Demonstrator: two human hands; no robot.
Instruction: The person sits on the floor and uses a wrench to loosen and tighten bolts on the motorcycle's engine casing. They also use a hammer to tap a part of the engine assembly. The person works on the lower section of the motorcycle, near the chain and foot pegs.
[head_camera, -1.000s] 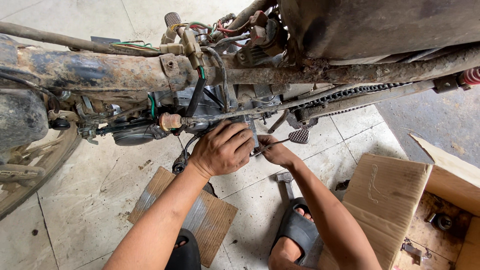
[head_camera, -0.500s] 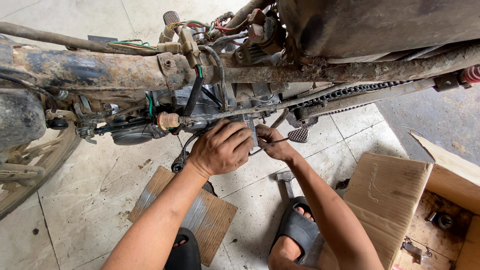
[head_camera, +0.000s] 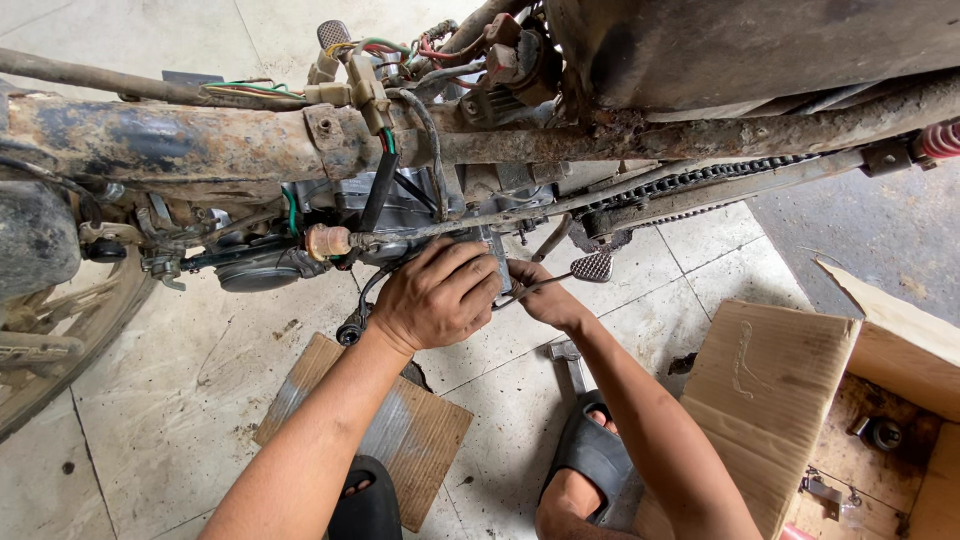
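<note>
The left hand (head_camera: 440, 300) is curled closed against the lower side of the motorcycle engine (head_camera: 420, 205), its fingers folded over something hidden from view. The right hand (head_camera: 545, 295) sits just beside it, fingers pinched around a thin dark tool (head_camera: 530, 288) that points toward the same spot. Whether the left hand actually grips a part cannot be told. The engine hangs beneath a rusty, mud-caked frame tube (head_camera: 200, 140), with the drive chain (head_camera: 700, 180) running off to the right. A ridged foot peg (head_camera: 592, 266) juts out near the right hand. Below, a cardboard sheet (head_camera: 400, 430) lies on the tiled floor (head_camera: 180, 380), and an open cardboard box (head_camera: 790, 390) stands at right.
</note>
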